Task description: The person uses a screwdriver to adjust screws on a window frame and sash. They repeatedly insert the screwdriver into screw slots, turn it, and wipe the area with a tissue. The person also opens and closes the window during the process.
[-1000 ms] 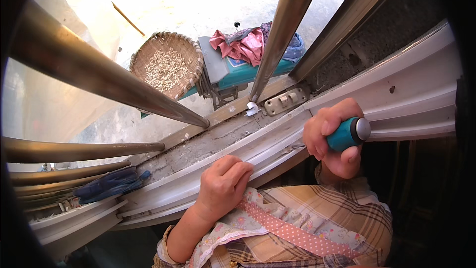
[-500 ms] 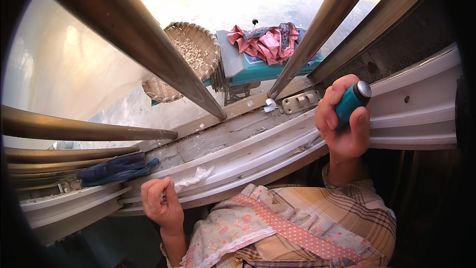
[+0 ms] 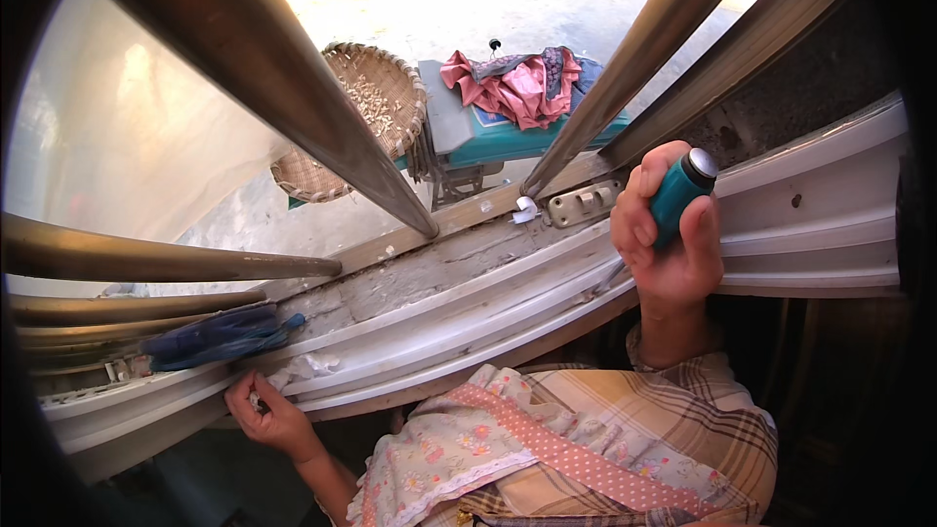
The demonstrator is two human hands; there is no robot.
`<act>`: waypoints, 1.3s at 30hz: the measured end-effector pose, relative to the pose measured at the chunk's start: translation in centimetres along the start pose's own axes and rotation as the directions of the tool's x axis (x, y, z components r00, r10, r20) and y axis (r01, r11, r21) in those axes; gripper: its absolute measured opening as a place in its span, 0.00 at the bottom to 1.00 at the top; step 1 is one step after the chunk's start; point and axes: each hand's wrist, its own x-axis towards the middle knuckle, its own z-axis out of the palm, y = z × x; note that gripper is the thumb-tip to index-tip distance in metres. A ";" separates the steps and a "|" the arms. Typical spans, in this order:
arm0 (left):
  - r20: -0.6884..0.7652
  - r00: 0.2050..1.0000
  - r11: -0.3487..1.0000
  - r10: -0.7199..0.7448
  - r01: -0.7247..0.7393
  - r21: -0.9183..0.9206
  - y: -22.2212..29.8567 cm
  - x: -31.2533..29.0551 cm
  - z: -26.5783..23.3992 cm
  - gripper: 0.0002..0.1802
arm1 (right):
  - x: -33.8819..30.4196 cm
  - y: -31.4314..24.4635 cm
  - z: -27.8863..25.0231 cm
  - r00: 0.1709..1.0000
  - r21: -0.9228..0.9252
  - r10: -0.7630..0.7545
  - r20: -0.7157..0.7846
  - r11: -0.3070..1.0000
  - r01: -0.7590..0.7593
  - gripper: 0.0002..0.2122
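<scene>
My right hand (image 3: 669, 234) is wrapped round a tool with a teal handle (image 3: 678, 197) and a silver end cap, held above the white window track (image 3: 468, 317). What looks like a thin grey shaft shows below the fist, against the track; its tip is too small to make out. At the left end of the track, my left hand (image 3: 268, 417) is closed on a crumpled white tissue (image 3: 310, 366). Part of the tissue lies along the track beside the fingers.
Metal bars (image 3: 376, 146) rise from the sill beyond the track. A dark blue cloth bundle (image 3: 220, 335) lies left on the sill, a metal latch plate (image 3: 584, 203) near my right hand. Outside are a woven basket (image 3: 376, 88) and pink cloth (image 3: 522, 88) on a teal seat.
My left hand has moved left and down along the track, and the white tissue has shifted left with it. The right hand keeps its grip on the tool with hardly any movement.
</scene>
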 end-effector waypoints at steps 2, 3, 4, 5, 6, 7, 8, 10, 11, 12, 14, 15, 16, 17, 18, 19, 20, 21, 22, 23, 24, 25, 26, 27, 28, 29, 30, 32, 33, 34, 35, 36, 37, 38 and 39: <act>-0.029 1.000 1.000 0.002 -0.002 -0.007 0.2 0.0 0.3 0.03 | -0.1 0.2 0.0 1.000 0.013 0.010 -0.012 1.000 -0.010 0.27; -0.029 1.000 1.000 0.000 0.000 0.000 0.1 0.0 0.4 0.03 | 0.0 0.2 0.0 1.000 0.011 0.014 -0.008 1.000 -0.014 0.27; -0.029 1.000 1.000 -0.002 0.002 0.008 0.0 -0.1 0.4 0.03 | 0.1 0.2 -0.1 1.000 0.008 0.017 -0.004 1.000 -0.017 0.27; -0.029 1.000 1.000 -0.003 0.004 0.015 -0.1 -0.2 0.3 0.03 | 0.1 0.2 -0.1 1.000 0.006 0.021 0.000 1.000 -0.021 0.27; -0.031 0.999 1.000 -0.008 0.009 0.013 -0.1 -0.2 0.3 0.03 | 0.1 0.1 0.0 1.000 -0.004 0.029 0.004 1.000 -0.029 0.27; -0.033 0.999 1.000 -0.013 0.013 0.011 -0.1 -0.2 0.3 0.03 | 0.2 0.1 0.1 0.999 -0.006 0.034 -0.008 0.999 -0.034 0.27; -0.034 0.999 1.000 -0.018 0.018 0.008 -0.1 -0.2 0.4 0.03 | 0.3 0.1 0.2 0.999 -0.008 0.039 -0.019 0.999 -0.039 0.27; -0.035 0.999 1.000 -0.020 0.020 0.007 -0.3 -0.3 0.3 0.03 | 0.3 0.1 0.2 0.998 -0.010 0.050 -0.033 0.999 -0.050 0.27; -0.036 0.999 1.000 -0.021 0.021 0.006 -0.4 -0.3 0.3 0.03 | 0.3 0.2 0.2 0.998 -0.011 0.053 -0.034 0.999 -0.053 0.27; -0.036 0.999 1.000 -0.016 0.017 0.010 -0.4 -0.3 0.3 0.03 | 0.4 0.2 0.2 0.998 -0.011 0.054 -0.035 0.998 -0.055 0.27; -0.036 0.999 1.000 -0.007 0.008 0.018 -0.5 -0.3 0.4 0.03 | 0.5 0.2 0.2 0.997 -0.002 0.063 -0.044 0.998 -0.063 0.26; -0.035 0.999 1.000 -0.008 0.009 0.017 -0.4 -0.3 0.4 0.03 | 0.5 0.2 0.3 0.996 0.006 0.069 -0.051 0.998 -0.069 0.26; -0.034 0.999 1.000 -0.010 0.011 0.017 -0.3 -0.2 0.3 0.03 | 0.6 0.2 0.4 0.995 0.014 0.075 -0.059 0.997 -0.074 0.26; -0.032 0.999 1.000 -0.012 0.013 0.017 -0.2 -0.2 0.4 0.03 | 0.7 0.4 0.4 0.993 0.043 0.095 -0.064 0.995 -0.092 0.26; -0.033 0.999 1.000 -0.016 0.016 0.019 -0.2 -0.2 0.3 0.03 | 0.8 0.7 0.4 0.991 0.074 0.112 -0.068 0.992 -0.107 0.26; -0.033 0.999 1.000 -0.019 0.020 0.022 -0.2 -0.2 0.3 0.03 | 0.9 0.9 0.5 0.989 0.106 0.129 -0.071 0.987 -0.121 0.25; -0.034 0.999 0.999 -0.023 0.024 0.026 -0.2 -0.2 0.2 0.03 | 0.9 0.9 0.7 0.991 0.088 0.120 -0.059 0.989 -0.114 0.25; -0.031 0.999 0.999 -0.025 0.026 0.025 -0.3 -0.2 0.1 0.03 | 0.9 0.9 1.0 0.993 0.077 0.115 -0.038 0.991 -0.112 0.24; -0.029 0.999 0.999 -0.027 0.028 0.026 -0.3 -0.3 0.0 0.03 | 0.9 0.8 1.2 0.994 0.067 0.111 -0.016 0.992 -0.110 0.24; -0.027 0.999 0.999 -0.030 0.031 0.027 -0.3 -0.4 0.0 0.03 | 0.9 0.8 1.3 0.994 0.056 0.108 0.008 0.993 -0.108 0.24; -0.030 0.999 0.999 -0.035 0.036 0.021 -0.3 -0.3 0.0 0.03 | 1.1 1.1 1.2 0.991 0.097 0.129 -0.019 0.987 -0.127 0.23; -0.033 0.999 0.999 -0.040 0.041 0.016 -0.1 -0.2 0.1 0.03 | 1.3 1.4 0.9 0.987 0.138 0.152 -0.044 0.980 -0.145 0.23; -0.029 0.999 0.999 -0.035 0.036 0.031 -0.1 -0.3 0.3 0.03 | 1.3 1.5 0.8 0.985 0.167 0.154 -0.076 0.976 -0.139 0.23; -0.031 0.999 0.999 -0.036 0.037 0.024 -0.1 -0.3 0.4 0.03 | 1.1 1.5 0.5 0.988 0.154 0.137 -0.073 0.980 -0.124 0.23; -0.033 0.999 0.999 -0.037 0.037 0.015 -0.1 -0.4 0.4 0.04 | 1.2 1.7 0.4 0.990 0.142 0.131 -0.046 0.982 -0.123 0.23; -0.034 0.999 0.999 -0.037 0.037 0.005 -0.1 -0.3 0.3 0.04 | 1.3 1.9 0.5 0.992 0.129 0.124 -0.020 0.984 -0.120 0.23; -0.039 0.999 1.000 -0.030 0.030 0.001 0.1 -0.3 0.3 0.04 | 1.3 1.8 0.4 0.991 0.134 0.131 -0.022 0.983 -0.127 0.23; -0.048 0.999 1.000 -0.017 0.017 0.015 -0.1 -0.3 0.3 0.04 | 1.3 1.8 0.4 0.989 0.141 0.144 -0.031 0.980 -0.138 0.23; -0.052 0.999 1.000 -0.014 0.015 0.016 -0.2 -0.4 0.4 0.03 | 1.3 1.7 0.3 0.989 0.155 0.141 -0.039 0.979 -0.134 0.23; -0.054 0.998 1.000 -0.019 0.019 0.014 -0.2 -0.5 0.4 0.03 | 1.3 1.7 0.2 0.989 0.168 0.138 -0.049 0.977 -0.128 0.23; -0.056 0.998 1.000 -0.023 0.023 0.011 -0.2 -0.5 0.4 0.03 | 1.3 1.7 0.1 0.989 0.181 0.134 -0.059 0.976 -0.122 0.23; -0.060 0.998 1.000 -0.024 0.025 0.007 -0.1 -0.3 0.4 0.03 | 1.2 1.8 0.0 0.989 0.202 0.133 -0.070 0.972 -0.116 0.23; -0.057 0.998 1.000 -0.018 0.018 0.003 0.0 -0.2 0.4 0.03 | 1.1 1.9 0.1 0.988 0.222 0.131 -0.082 0.969 -0.110 0.23; -0.054 0.998 1.000 -0.012 0.012 -0.001 0.1 -0.2 0.4 0.03 | 1.0 1.9 0.1 0.987 0.243 0.129 -0.094 0.965 -0.103 0.23; -0.054 0.999 1.000 -0.005 0.005 0.000 0.1 -0.1 0.4 0.03 | 0.9 1.9 0.1 0.990 0.238 0.118 -0.078 0.966 -0.096 0.23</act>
